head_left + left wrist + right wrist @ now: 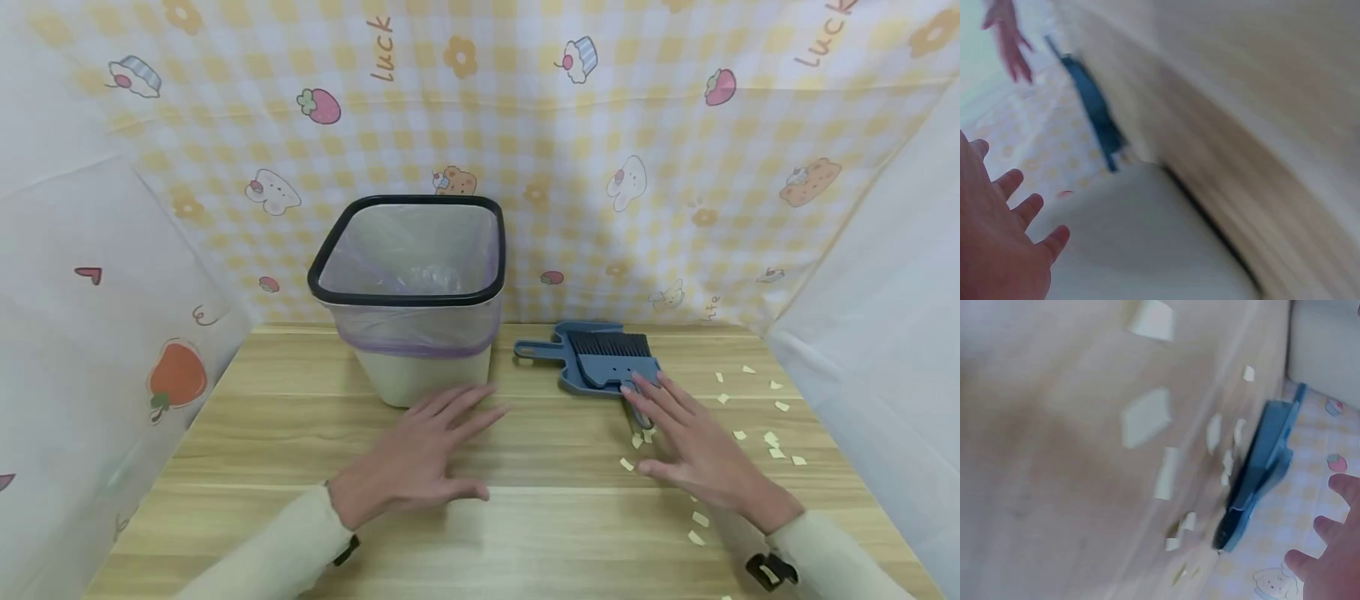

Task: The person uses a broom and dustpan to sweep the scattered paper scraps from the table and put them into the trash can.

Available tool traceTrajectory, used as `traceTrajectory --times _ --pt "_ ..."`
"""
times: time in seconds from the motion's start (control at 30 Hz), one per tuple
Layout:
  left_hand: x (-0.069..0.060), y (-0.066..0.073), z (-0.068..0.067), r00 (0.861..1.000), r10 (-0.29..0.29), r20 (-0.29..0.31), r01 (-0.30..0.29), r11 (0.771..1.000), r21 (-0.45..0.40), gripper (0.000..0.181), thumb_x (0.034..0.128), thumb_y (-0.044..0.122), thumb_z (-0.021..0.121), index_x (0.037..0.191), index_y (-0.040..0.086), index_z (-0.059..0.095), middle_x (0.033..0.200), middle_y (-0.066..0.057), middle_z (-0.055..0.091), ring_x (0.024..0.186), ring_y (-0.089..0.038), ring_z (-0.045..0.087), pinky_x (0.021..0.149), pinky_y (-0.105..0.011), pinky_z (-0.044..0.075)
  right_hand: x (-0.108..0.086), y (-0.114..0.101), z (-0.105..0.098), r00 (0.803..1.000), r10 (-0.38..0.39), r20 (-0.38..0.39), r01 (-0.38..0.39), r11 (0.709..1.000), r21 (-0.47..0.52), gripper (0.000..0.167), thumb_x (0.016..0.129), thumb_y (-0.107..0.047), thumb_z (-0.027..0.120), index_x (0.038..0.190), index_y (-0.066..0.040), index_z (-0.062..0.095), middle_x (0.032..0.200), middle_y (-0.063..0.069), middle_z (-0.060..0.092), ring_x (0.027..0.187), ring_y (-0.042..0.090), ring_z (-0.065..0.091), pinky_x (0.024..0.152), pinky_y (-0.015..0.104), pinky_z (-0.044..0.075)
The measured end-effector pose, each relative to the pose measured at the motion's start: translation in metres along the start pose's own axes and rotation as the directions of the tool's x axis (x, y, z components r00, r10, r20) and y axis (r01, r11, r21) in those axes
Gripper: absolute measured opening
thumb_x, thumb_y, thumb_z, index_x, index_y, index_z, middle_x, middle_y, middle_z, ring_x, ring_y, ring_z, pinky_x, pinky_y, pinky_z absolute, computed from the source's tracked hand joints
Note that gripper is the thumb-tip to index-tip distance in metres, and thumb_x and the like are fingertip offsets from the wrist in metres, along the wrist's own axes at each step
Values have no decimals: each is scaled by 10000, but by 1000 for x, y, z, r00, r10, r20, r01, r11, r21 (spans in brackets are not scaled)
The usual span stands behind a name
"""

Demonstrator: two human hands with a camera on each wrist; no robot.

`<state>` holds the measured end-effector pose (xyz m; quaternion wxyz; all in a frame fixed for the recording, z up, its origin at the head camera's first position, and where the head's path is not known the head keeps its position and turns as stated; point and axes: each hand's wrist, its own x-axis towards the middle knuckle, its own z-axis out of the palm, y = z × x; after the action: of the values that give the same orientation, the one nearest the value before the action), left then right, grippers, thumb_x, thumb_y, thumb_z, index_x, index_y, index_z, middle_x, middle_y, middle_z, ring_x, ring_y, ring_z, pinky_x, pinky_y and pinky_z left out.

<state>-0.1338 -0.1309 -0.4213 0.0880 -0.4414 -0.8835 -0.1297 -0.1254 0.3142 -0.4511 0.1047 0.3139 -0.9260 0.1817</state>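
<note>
In the head view my left hand [420,458] hovers in front of the lined bin [423,375], fingers spread and holding nothing. My right hand [705,458] is held with spread fingers over the front of a blue dustpan [573,379] and a small brush [611,367] lying on it; whether the fingertips touch the brush handle I cannot tell. In the left wrist view the left hand [1004,250] is beside the pale bin wall [1147,244]. The right wrist view shows the right fingers [1329,531] apart from the blue dustpan and brush [1260,469].
Small pale paper scraps [771,437] are scattered over the right side of the wooden table [300,467], some near the brush handle. A checked, printed cloth [555,150] hangs behind, with white cloth at both sides.
</note>
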Motion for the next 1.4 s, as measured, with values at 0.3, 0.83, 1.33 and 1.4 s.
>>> traceTrajectory --times 0.3,0.83,1.33,1.4 --pt "70 11 9 999 7 -34 -12 988 -156 815 1127 647 471 1758 172 269 1809 -65 241 1658 -307 235 1314 -510 222 12 9 -13 996 90 -13 -88 992 94 850 1008 -295 764 1741 -208 344 1805 38 270 1644 468 187 1086 885 273" --pt "168 5 45 974 -211 86 215 976 -44 669 1124 251 648 1696 43 370 1750 -135 366 1619 -310 338 1294 -488 293 35 49 -19 983 174 64 -181 978 108 552 1167 -280 570 1683 -121 452 1706 218 419 1555 573 308 1176 787 260" --pt "193 -15 63 902 -374 217 376 926 35 612 1116 160 576 1690 52 394 1763 -93 347 1621 -251 327 1298 -463 283 51 69 -6 997 30 64 -26 997 -73 536 962 24 775 1484 0 653 1507 251 617 1371 525 552 1119 703 427" --pt "194 -15 65 893 -384 237 385 922 42 621 1120 176 579 1698 64 382 1769 -83 337 1624 -250 320 1301 -483 276 53 71 -3 998 12 56 -5 994 -110 529 927 64 791 1442 14 681 1458 235 658 1323 512 593 1088 691 464"
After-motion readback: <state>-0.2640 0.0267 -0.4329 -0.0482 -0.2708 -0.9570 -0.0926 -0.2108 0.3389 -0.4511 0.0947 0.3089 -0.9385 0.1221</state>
